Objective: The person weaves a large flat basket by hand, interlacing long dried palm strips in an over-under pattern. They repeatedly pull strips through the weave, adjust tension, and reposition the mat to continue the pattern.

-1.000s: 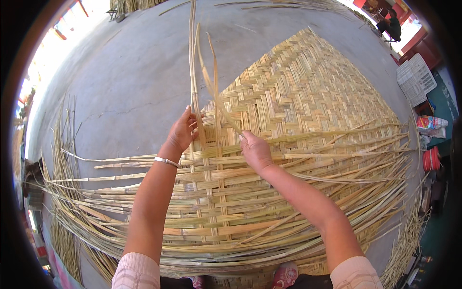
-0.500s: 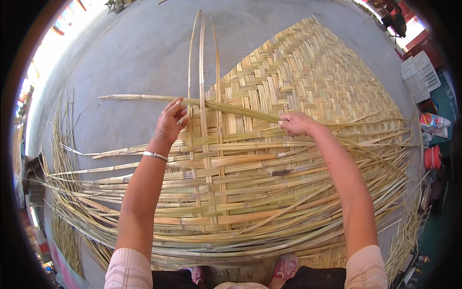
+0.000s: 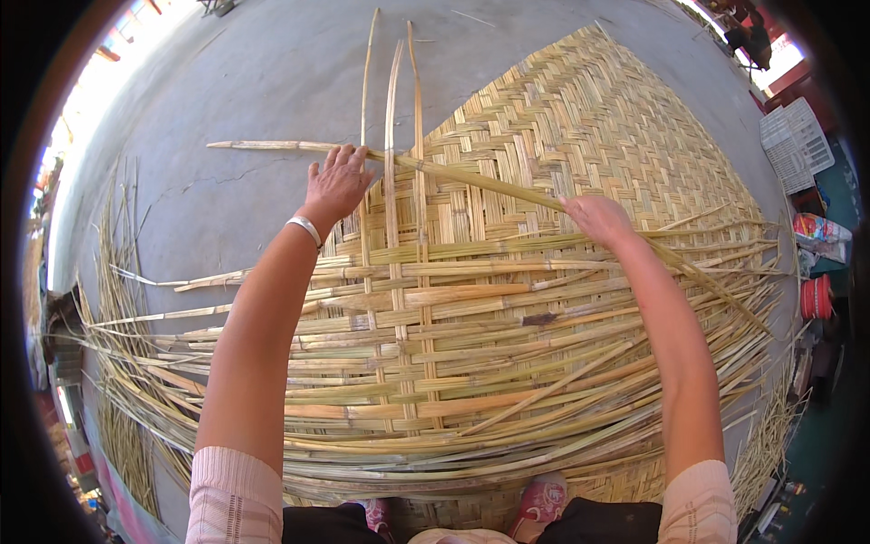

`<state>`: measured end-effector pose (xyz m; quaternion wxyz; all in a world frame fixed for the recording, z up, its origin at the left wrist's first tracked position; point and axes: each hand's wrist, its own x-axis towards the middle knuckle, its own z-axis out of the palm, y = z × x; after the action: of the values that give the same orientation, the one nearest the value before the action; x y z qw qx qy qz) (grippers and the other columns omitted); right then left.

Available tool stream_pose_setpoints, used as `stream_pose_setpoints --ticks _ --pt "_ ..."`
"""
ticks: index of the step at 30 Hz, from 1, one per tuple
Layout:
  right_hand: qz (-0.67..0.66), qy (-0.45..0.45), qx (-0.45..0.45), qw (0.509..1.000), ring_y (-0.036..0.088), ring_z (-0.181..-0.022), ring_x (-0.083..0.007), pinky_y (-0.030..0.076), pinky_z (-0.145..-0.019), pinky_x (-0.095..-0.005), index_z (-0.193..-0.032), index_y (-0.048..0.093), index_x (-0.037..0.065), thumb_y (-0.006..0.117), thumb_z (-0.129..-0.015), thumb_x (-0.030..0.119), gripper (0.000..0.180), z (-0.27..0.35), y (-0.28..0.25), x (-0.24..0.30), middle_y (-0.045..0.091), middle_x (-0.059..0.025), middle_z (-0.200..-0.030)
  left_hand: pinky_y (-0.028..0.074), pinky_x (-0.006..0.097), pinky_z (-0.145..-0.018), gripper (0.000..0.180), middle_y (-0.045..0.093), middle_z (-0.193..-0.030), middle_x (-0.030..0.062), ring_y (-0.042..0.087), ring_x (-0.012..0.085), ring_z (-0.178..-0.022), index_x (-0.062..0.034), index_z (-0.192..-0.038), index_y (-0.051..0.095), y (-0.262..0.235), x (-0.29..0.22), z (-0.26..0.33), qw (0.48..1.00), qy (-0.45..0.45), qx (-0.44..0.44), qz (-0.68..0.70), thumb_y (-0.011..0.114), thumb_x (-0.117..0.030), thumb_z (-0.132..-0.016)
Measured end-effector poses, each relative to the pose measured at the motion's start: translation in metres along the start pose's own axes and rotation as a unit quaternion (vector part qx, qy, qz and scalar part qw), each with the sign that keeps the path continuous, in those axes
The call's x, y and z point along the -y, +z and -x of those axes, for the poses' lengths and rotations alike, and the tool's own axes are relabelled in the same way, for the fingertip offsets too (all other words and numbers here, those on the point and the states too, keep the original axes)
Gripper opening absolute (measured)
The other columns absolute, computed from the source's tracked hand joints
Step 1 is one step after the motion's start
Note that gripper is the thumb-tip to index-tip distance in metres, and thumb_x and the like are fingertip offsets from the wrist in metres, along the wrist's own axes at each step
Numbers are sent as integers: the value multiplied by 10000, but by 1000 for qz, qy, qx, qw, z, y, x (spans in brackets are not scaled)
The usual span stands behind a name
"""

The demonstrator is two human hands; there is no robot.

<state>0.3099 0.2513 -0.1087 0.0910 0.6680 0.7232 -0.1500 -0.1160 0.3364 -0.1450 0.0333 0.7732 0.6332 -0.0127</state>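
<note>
A woven mat point(image 3: 580, 118) of flat split reed strips lies on the floor in front of me. Across its loose edge runs a long greenish reed strip point(image 3: 480, 179), slanting down from far left to right. My right hand point(image 3: 600, 220) is closed around this strip near the middle of the mat. Toward its left end, my left hand point(image 3: 337, 186) rests against the strip with fingers stretched out, palm down. Beside those fingers, upright strips point(image 3: 391, 127) stick out past the weave onto the floor; the long strip crosses them.
Many loose crosswise strips point(image 3: 507, 444) spread between the mat and my shoes point(image 3: 542, 499). Thin reeds point(image 3: 122, 344) lie in a pile at the left, with more point(image 3: 766, 444) at lower right. A white plastic crate point(image 3: 796, 145) and a red spool point(image 3: 815, 297) stand at the right edge.
My left hand has moved farther away and a little right, its fingers going from bent to stretched out. The long strip's left end has shifted farther off; my right hand has moved slightly right.
</note>
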Motion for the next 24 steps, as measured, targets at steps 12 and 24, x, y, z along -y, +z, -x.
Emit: stream_pose_setpoints --ticks 12,24 --pt "13 2 3 1000 614 -719 -375 486 -686 -486 -774 673 113 352 -961 566 587 24 10 -16 658 -166 -757 420 436 -863 419 661 -937 101 598 272 -980 -78 -970 661 -33 9 5 990 37 133 -27 491 -460 -944" --pt "41 11 49 998 598 -759 -341 473 -700 -464 -734 623 96 445 -930 572 545 11 -2 -10 640 -137 -774 472 385 -638 391 651 -727 97 602 248 -672 -55 -822 646 6 24 73 965 -50 143 214 677 -442 -857"
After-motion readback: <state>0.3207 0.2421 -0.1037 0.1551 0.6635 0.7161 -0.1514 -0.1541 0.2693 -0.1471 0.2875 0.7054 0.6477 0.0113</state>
